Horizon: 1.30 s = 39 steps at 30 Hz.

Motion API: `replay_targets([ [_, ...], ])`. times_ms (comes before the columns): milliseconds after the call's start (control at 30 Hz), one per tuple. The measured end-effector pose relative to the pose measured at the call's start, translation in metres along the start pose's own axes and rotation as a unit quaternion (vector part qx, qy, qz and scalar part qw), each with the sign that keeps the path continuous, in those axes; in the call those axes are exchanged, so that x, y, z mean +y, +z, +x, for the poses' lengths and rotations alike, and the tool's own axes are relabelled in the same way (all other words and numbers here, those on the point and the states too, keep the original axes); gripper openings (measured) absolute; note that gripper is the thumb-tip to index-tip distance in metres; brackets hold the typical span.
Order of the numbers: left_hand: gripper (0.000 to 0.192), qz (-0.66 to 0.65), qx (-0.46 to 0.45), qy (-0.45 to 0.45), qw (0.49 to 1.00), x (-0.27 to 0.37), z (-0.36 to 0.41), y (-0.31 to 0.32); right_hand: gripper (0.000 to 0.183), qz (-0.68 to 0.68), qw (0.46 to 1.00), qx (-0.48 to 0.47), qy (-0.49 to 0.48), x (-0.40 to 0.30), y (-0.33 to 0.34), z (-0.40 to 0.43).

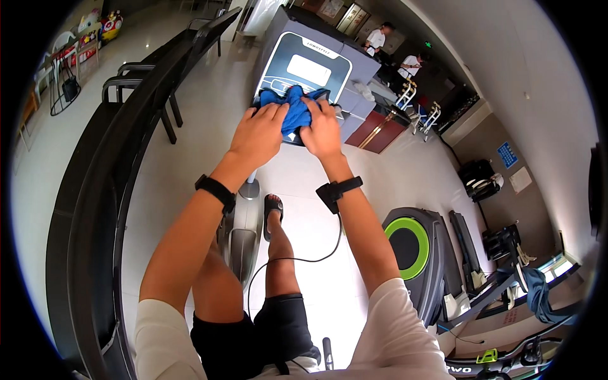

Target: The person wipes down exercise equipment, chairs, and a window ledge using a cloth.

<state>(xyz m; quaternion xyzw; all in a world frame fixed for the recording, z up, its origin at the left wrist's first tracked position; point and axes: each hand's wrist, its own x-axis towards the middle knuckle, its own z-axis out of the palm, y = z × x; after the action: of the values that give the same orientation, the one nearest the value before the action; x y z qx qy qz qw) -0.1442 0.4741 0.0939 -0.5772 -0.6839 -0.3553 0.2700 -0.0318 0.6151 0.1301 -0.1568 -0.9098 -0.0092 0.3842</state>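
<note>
A crumpled blue cloth is bunched over the lower part of an exercise machine's console. My left hand grips the cloth from the left, fingers curled into it. From the right, my right hand grips the same cloth, its fingers bent over the edge. The console's pale rectangular display stays uncovered above the cloth, while the controls below it are partly hidden. Each wrist wears a black strap, and a thin black cable hangs from the right one across my legs.
The machine's grey body stands between my legs. A long black bench runs along the left. To the right are a grey machine with a green ring and an exercise bike. Two people are in the background beyond a dark red cabinet.
</note>
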Motion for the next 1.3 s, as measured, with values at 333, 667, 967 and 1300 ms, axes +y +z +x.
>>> replay_targets([
  [333,0.051,0.005,-0.012,-0.024,1.000,-0.001,-0.003,-0.006,0.057,-0.014,0.995,0.093,-0.022,-0.014,0.022,0.003],
  [667,0.051,0.061,0.023,-0.003,0.998,0.002,-0.030,0.009,0.062,-0.061,0.987,0.056,-0.135,-0.013,0.023,-0.034],
  [967,0.048,0.020,-0.005,0.007,1.000,0.003,-0.048,0.012,0.066,-0.111,0.990,-0.045,-0.073,-0.022,0.016,-0.067],
  [1300,0.067,0.029,-0.012,-0.027,0.999,0.019,-0.043,0.040,0.068,-0.064,0.997,-0.046,0.009,-0.020,0.009,-0.083],
])
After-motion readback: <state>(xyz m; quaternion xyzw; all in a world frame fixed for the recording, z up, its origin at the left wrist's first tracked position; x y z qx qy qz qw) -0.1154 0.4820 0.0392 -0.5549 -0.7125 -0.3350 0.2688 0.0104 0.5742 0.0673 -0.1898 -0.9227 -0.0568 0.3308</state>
